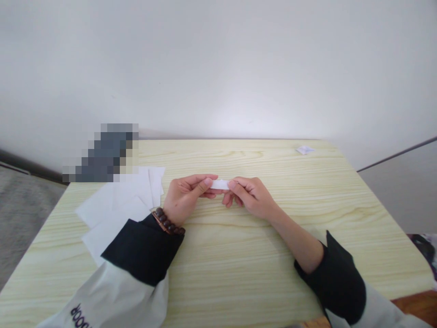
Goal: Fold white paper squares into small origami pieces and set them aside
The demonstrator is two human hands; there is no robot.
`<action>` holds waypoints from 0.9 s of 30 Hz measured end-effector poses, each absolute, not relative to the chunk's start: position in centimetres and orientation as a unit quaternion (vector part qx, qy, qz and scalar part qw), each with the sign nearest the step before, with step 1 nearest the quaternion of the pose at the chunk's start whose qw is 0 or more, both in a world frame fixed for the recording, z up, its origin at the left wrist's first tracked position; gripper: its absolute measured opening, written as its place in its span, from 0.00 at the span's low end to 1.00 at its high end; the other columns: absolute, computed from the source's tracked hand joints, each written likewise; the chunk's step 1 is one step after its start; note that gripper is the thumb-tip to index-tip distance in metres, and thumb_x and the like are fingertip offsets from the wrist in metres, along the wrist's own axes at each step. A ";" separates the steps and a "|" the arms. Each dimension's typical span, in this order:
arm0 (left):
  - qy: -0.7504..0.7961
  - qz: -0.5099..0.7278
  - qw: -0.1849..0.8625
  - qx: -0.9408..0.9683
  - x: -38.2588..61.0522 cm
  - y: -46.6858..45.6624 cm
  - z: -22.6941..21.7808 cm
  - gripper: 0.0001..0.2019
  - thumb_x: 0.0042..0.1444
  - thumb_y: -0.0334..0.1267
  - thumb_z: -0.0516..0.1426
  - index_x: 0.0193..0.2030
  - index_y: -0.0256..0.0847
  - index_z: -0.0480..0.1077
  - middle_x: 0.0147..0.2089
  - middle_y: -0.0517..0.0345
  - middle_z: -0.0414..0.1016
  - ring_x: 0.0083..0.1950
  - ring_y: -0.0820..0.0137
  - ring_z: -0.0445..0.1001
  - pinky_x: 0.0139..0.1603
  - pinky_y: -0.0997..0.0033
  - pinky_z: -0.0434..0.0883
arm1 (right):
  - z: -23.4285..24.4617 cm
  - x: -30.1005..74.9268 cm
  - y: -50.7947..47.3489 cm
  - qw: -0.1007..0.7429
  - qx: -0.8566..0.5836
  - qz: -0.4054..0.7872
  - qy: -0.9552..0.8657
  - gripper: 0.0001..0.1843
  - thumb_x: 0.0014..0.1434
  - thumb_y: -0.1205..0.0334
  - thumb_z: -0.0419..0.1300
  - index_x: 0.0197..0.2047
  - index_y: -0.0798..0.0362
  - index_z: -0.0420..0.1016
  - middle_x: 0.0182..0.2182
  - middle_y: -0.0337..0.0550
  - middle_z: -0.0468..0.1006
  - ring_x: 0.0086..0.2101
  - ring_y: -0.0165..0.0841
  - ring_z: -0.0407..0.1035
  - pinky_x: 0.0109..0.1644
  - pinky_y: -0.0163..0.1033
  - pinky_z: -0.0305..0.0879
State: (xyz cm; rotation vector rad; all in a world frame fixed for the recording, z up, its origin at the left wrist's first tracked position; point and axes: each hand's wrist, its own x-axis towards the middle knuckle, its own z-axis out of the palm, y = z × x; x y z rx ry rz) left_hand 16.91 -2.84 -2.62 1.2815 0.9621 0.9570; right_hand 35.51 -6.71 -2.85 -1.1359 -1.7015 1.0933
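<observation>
A narrow folded piece of white paper (220, 184) is held level above the middle of the table. My left hand (186, 193) pinches its left end between thumb and fingers. At the other end, the thumb and forefinger of my right hand (251, 196) grip it, with the remaining fingers curled below. The ends of the paper are hidden under my fingertips. A beaded bracelet (167, 222) circles my left wrist.
Several white paper sheets (119, 200) overlap at the table's left, partly under my left sleeve. Behind them is a dark, pixelated object (102, 155). A small folded paper piece (305, 150) lies near the far right edge of the wooden table (232, 273). A white wall (218, 68) stands behind.
</observation>
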 end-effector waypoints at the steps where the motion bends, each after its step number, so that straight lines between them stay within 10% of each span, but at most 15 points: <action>1: 0.415 0.411 0.590 0.557 16.9 -2.8 -2.7 0.17 0.49 0.46 0.64 0.40 0.35 0.78 0.35 0.52 0.81 0.30 0.68 0.79 0.35 0.70 0.78 | -2.8 35.5 -6.7 0.401 -0.453 0.422 -0.675 0.18 0.66 0.56 0.48 0.32 0.55 0.74 0.24 0.40 0.79 0.20 0.23 0.67 0.24 0.28 0.61; 6: 0.391 0.398 0.583 0.591 16.9 -2.7 -2.5 0.22 0.46 0.44 0.66 0.47 0.36 0.74 0.33 0.55 0.81 0.27 0.72 0.77 0.33 0.72 0.77 | -2.6 35.3 -6.9 0.434 -0.471 0.364 -0.676 0.15 0.64 0.59 0.51 0.31 0.55 0.73 0.22 0.38 0.78 0.20 0.23 0.70 0.23 0.26 0.62; 15: 0.353 0.427 0.582 0.595 17.5 -3.2 -2.0 0.11 0.43 0.39 0.67 0.30 0.34 0.75 0.30 0.55 0.79 0.23 0.75 0.73 0.27 0.74 0.76 | -2.8 35.1 -7.2 0.424 -0.449 0.256 -0.744 0.09 0.61 0.61 0.56 0.35 0.54 0.75 0.24 0.39 0.78 0.23 0.25 0.71 0.26 0.27 0.65; 27: 0.382 0.423 0.571 0.591 17.0 -3.2 -2.1 0.08 0.49 0.39 0.64 0.33 0.36 0.78 0.23 0.58 0.78 0.24 0.72 0.75 0.30 0.75 0.75 | -2.5 35.4 -7.1 0.411 -0.427 0.413 -0.692 0.17 0.65 0.57 0.51 0.32 0.56 0.76 0.24 0.40 0.79 0.22 0.24 0.70 0.27 0.28 0.66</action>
